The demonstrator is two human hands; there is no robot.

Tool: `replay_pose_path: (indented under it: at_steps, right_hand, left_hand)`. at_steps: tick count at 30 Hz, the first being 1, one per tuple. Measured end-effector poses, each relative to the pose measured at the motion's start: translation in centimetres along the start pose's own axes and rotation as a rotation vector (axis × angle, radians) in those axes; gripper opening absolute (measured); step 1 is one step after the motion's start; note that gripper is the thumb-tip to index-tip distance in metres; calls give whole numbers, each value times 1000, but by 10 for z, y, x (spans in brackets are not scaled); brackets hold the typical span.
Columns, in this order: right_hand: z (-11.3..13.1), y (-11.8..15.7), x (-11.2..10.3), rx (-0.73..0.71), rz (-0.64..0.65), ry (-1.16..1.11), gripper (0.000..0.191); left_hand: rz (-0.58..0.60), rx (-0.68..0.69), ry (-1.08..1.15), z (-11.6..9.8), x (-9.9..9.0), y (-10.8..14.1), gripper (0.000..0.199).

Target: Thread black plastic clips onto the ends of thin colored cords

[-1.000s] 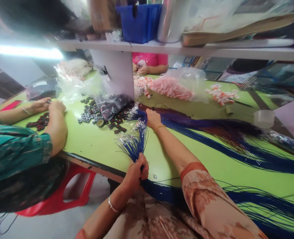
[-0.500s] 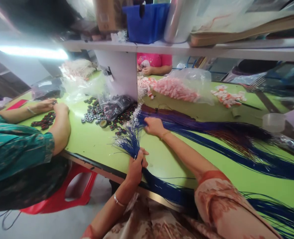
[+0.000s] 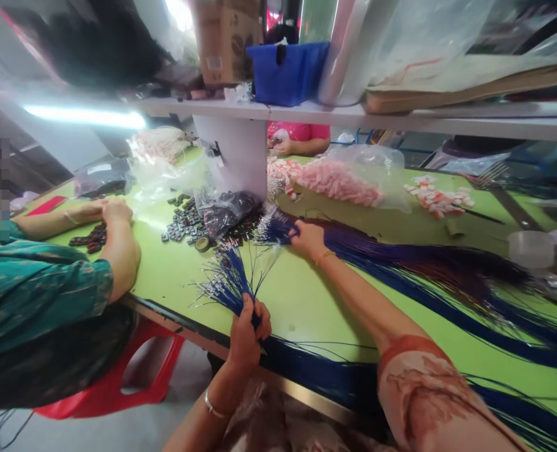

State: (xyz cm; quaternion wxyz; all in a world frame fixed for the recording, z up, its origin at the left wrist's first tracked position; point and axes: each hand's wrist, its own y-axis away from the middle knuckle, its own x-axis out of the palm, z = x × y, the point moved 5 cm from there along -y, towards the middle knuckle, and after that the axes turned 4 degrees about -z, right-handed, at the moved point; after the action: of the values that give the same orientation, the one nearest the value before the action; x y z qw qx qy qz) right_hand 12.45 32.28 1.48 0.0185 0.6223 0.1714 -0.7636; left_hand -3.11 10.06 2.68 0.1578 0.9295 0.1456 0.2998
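My left hand (image 3: 250,333) is closed around a bundle of blue wires (image 3: 231,282) near the table's front edge. The bundle's ends, tipped with small silvery terminals, fan out above my fist, and its long tail (image 3: 320,367) runs right along the edge. Further back, my right hand (image 3: 309,240) grips wires at the end of a second blue bundle (image 3: 278,230), whose silvery tips point to the left. Behind my right wrist, that bundle's long strands (image 3: 410,254) lie across the table beside brownish wires.
A co-worker's hands (image 3: 113,212) are at the left, near dark small parts (image 3: 186,223) and a tape roll (image 3: 202,243). Pink-white connectors (image 3: 339,181) lie in a clear bag at the back. Above hangs a shelf (image 3: 335,113) with a blue bin (image 3: 287,72); a red stool (image 3: 160,376) stands below.
My left hand has drawn its wire bundle left and toward me, apart from the wires at my right hand. My right hand has shifted slightly right. The camera view has tilted up a little.
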Motion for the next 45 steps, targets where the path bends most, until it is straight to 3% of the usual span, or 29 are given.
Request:
replay_pose_path:
  at_steps: [2, 3, 6, 8, 12, 13, 15, 18, 19, 23, 27, 30, 32, 35, 36, 37, 41, 43, 45]
  right_hand:
    - [10, 4, 3, -193, 83, -55, 25]
    - [11, 5, 2, -219, 99, -101, 23]
    - [0, -1, -12, -2, 7, -228, 26]
    - [4, -1, -17, -3, 4, -293, 28]
    - [43, 13, -9, -425, 290, -513, 24]
    - [48, 16, -7, -464, 342, -608, 21]
    - [46, 12, -8, -363, 322, -833, 25]
    - [31, 1, -12, -121, 168, -1063, 42]
    - [32, 1, -12, -135, 192, -1063, 44]
    - [50, 18, -6, -365, 503, -931, 45]
    - [48, 23, -12, -220, 299, -994, 47]
    - [59, 26, -7, -365, 384, -920, 38]
    - [55, 21, -5, -343, 363, -945, 36]
    - [28, 4, -12, -19, 13, -1061, 42]
    - [25, 3, -13, 14, -37, -1065, 43]
    - [27, 4, -12, -30, 1, -1049, 42]
    - [58, 25, 1, -381, 453, -906, 40]
    - [59, 29, 2, -350, 449, -898, 40]
    - [53, 25, -2, -237, 356, -954, 40]
  left_hand:
    - [-27, 12, -11, 3, 0, -4, 48]
    - [-41, 14, -3, 4, -1, -5, 47]
    - [-76, 34, 30, 6, -5, -8, 50]
    - [-107, 59, 34, 6, -9, -8, 47]
    - [-89, 71, 45, 3, -9, -6, 44]
    - [-76, 60, 62, 2, -9, -5, 43]
    - [-58, 27, 114, 2, -11, -2, 44]
    - [-51, 1, 165, 5, -17, 1, 48]
    - [-57, 10, 163, 6, -18, 1, 47]
    - [-138, 82, 112, 8, -24, -5, 41]
    - [-225, 121, 116, 10, -23, -10, 45]
    - [-187, 79, 100, 15, -17, -10, 49]
    - [-156, 55, 86, 17, -15, -8, 47]
    - [-195, 76, 94, 18, -20, -4, 46]
    - [-215, 90, 102, 18, -23, -4, 46]
    - [-231, 101, 111, 18, -25, -3, 45]
    - [-235, 70, 124, 19, -31, -4, 43]
    - [-247, 38, 121, 19, -35, -4, 45]
    - [-278, 42, 71, 18, -41, -3, 45]
